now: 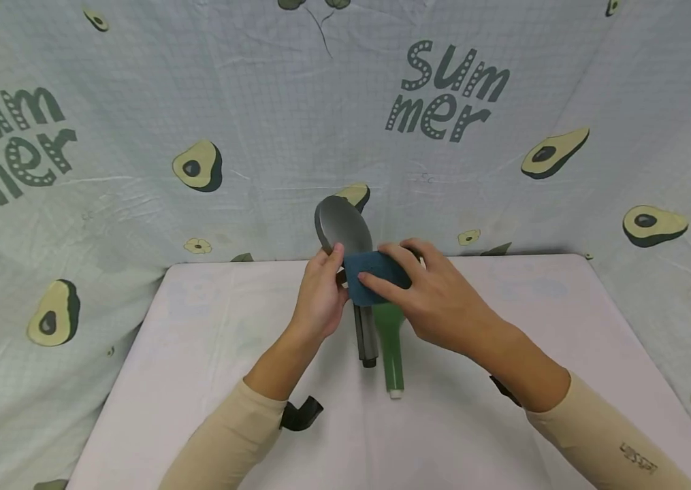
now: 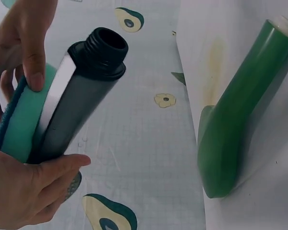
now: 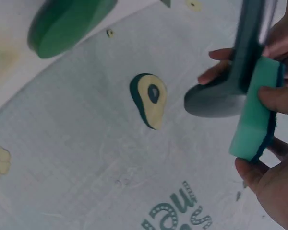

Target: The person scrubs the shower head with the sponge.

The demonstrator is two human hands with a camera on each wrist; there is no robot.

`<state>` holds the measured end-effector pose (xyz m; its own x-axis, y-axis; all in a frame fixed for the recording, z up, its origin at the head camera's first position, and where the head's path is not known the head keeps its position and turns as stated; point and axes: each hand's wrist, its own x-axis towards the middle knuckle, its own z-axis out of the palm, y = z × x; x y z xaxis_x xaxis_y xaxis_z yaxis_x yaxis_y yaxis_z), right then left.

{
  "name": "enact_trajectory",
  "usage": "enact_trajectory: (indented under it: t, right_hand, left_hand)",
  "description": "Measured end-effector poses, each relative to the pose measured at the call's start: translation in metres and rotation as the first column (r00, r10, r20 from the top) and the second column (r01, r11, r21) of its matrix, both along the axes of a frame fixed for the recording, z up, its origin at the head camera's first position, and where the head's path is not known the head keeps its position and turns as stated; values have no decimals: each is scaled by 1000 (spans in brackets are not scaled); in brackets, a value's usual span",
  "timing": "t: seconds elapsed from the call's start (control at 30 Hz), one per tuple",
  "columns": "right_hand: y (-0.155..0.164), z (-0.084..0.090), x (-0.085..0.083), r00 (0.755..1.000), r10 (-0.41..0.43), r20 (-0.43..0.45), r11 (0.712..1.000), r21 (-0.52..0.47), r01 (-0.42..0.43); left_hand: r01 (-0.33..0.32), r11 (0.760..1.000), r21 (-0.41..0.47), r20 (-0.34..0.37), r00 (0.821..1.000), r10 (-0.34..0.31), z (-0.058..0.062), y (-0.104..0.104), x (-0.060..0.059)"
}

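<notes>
A grey hand shower head [image 1: 340,221] is held up over the table with its round head at the top; its black threaded handle end [image 2: 105,44] points down. My left hand [image 1: 318,294] grips it around the neck, thumb on the near side. Between the fingers and thumb of my right hand [image 1: 437,292] is a sponge [image 1: 360,262], teal with a dark blue scouring side. The teal side [image 3: 256,110] lies against the grey shower head. A green hand shower head [image 1: 393,350] with a white threaded end lies below on the table, near both hands.
A pale cloth covers the table [image 1: 216,327], whose back edge meets a hanging sheet [image 1: 284,156] printed with avocados and "summer". Black wrist mounts [image 1: 302,414] sit on the forearms.
</notes>
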<state>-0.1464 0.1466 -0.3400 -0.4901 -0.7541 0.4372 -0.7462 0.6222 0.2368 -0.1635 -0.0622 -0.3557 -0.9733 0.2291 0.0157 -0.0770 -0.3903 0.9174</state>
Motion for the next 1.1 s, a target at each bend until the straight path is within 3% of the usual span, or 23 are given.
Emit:
enact_trajectory:
  t: [0.2,0.37,0.47,0.57,0.7,0.93,1.1]
  right_hand:
    - [-6,6,12,1000,19,-3,993,115,-19]
    - [-9,-6,35,997,72,18,978,193,-75]
    - [-6,-17,48,991,129,36,969,206,-134]
    - [0,-28,54,983,173,67,973,145,-181]
    - [4,-42,49,975,180,130,984,-43,-176]
    - [4,-52,18,966,128,226,962,-266,-66]
    - [2,-46,-6,961,85,264,929,-369,19]
  left_hand:
    - [-24,999,-34,-32,999,23,-2,-1,-1]
    - [-98,985,-140,-48,995,92,-2,-2,-4]
    - [-128,983,-134,-48,991,123,0,-4,-7]
    - [-150,984,-97,-47,988,146,1,-6,-8]
    - [-151,988,-39,-31,988,150,2,-6,-9]
    - [-108,994,27,5,994,108,0,0,-8]
    - [-101,994,42,38,994,99,-2,-1,-6]
